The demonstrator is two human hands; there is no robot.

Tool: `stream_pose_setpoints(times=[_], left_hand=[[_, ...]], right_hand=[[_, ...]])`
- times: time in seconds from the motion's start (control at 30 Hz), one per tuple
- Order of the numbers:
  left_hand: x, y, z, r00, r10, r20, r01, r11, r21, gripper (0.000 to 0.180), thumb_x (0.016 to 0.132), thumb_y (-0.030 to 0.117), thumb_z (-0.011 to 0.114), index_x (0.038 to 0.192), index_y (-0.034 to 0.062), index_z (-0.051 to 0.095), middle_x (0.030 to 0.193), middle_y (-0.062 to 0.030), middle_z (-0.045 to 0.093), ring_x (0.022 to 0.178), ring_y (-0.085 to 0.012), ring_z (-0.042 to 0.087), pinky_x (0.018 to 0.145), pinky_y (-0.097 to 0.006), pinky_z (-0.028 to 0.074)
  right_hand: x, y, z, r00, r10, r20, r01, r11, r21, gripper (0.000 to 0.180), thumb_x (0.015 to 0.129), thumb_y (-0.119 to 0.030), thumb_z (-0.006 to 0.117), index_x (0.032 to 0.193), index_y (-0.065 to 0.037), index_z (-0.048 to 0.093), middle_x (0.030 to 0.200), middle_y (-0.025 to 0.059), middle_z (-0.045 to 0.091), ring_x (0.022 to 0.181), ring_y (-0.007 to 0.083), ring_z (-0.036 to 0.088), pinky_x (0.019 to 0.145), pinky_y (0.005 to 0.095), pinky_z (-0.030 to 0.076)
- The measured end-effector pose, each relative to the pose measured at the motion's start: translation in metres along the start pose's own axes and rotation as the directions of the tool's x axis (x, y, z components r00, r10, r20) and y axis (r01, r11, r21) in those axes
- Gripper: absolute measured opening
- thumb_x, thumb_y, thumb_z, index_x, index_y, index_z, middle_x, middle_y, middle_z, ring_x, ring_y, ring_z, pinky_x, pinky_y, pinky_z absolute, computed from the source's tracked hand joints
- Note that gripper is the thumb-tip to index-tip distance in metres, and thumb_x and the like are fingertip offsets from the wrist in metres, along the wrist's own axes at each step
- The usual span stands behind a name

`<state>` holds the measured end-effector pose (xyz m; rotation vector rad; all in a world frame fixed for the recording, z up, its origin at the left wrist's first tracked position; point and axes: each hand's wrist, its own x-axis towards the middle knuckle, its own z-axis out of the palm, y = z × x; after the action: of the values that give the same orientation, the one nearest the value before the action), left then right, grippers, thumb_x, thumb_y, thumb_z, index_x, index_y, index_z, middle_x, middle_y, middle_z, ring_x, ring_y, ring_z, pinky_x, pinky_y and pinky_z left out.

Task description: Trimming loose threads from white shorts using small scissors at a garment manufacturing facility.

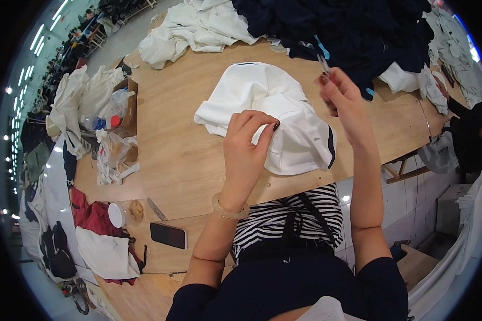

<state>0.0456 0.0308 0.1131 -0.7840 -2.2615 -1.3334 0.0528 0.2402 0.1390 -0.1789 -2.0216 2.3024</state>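
Note:
A white garment [273, 99] with a dark navy edge lies bunched on the wooden table in front of me. My left hand [247, 136], with a pale bangle at the wrist, is closed in a pinch at the cloth's near middle. Raised to the right of the garment, my right hand [341, 92] is closed around small scissors [323, 63]. Their metal blades point up and away from me; the handle is mostly hidden in the fingers.
Navy garments [332, 24] and white garments [198, 32] are heaped along the far side. To the left stand a cardboard box [132, 115] with bottles and a plastic jar [134, 212]. A phone [168, 235] and a cutter knife [156, 208] lie nearer. Another person's arm [455, 107] shows far right.

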Motion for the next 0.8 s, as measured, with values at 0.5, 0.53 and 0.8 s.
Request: stream_pose_setpoints(times=[0.5,0.53,0.8], left_hand=[[-0.001,0.007,0.009,0.906,-0.407,0.120,0.407,0.755,-0.514,0.010,0.094,0.004,0.053,0.097,-0.0032,0.059,0.084,-0.0094,0.069,0.080,-0.0135,0.068,0.068,-0.025,0.055],[-0.001,0.007,0.010,0.910,-0.397,0.119,0.401,0.770,-0.497,0.010,0.094,0.004,0.053,0.097,-0.0027,0.060,0.083,-0.0098,0.070,0.080,-0.0134,0.068,0.068,-0.025,0.055],[-0.002,0.009,0.005,0.909,-0.370,0.192,0.417,0.806,-0.419,0.013,0.097,0.006,0.050,0.102,-0.0028,0.059,0.091,-0.0080,0.068,0.089,-0.0129,0.066,0.074,-0.025,0.056]], right_hand=[[-0.034,0.001,0.008,0.855,-0.489,0.173,0.446,0.523,-0.726,0.017,0.073,-0.008,0.071,0.088,-0.003,0.066,0.080,0.0049,0.055,0.081,0.0218,0.046,0.071,0.0314,0.040],[-0.033,0.003,0.009,0.854,-0.490,0.173,0.447,0.523,-0.726,0.017,0.073,-0.008,0.071,0.088,-0.003,0.066,0.080,0.0049,0.055,0.081,0.0218,0.046,0.071,0.0314,0.040],[-0.030,0.006,0.016,0.851,-0.472,0.231,0.478,0.512,-0.714,0.017,0.072,-0.013,0.072,0.086,-0.006,0.066,0.079,0.0041,0.054,0.080,0.0226,0.047,0.073,0.0329,0.039]])
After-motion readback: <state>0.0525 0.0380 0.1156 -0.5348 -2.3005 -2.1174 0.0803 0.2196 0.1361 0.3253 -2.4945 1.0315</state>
